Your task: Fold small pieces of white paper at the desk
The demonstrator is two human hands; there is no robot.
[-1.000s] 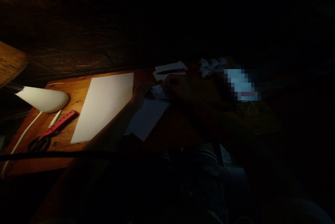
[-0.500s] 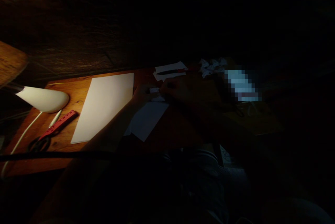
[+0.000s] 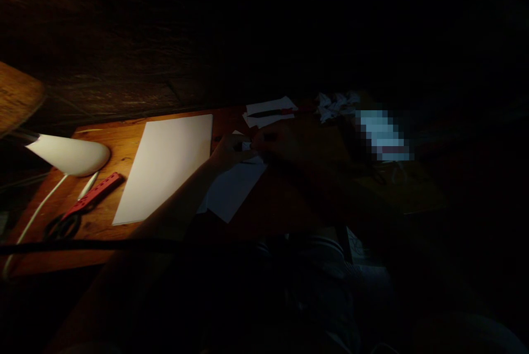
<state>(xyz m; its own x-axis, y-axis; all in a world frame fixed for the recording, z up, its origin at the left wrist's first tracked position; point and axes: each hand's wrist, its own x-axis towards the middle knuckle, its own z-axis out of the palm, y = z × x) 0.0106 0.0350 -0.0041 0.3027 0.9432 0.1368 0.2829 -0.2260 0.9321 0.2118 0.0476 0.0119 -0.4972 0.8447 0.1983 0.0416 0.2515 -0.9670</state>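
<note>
The scene is very dark, lit only from the left. My left hand (image 3: 228, 148) and my right hand (image 3: 276, 143) meet over a small folded piece of white paper (image 3: 247, 146), fingers pinched on it from either side. Beneath them a white sheet (image 3: 231, 187) lies slanted on the wooden table (image 3: 115, 139). My right hand is mostly in shadow.
A large white sheet (image 3: 165, 165) lies left of my hands. Red-handled scissors (image 3: 82, 205) and a white lamp head (image 3: 66, 154) are at the far left. A pen rests on small papers (image 3: 269, 111) at the back, with crumpled paper (image 3: 335, 103) beside it.
The small paper was larger and flatter between my hands a second ago; it now shows as a smaller folded piece, and my left hand has closed in on it.
</note>
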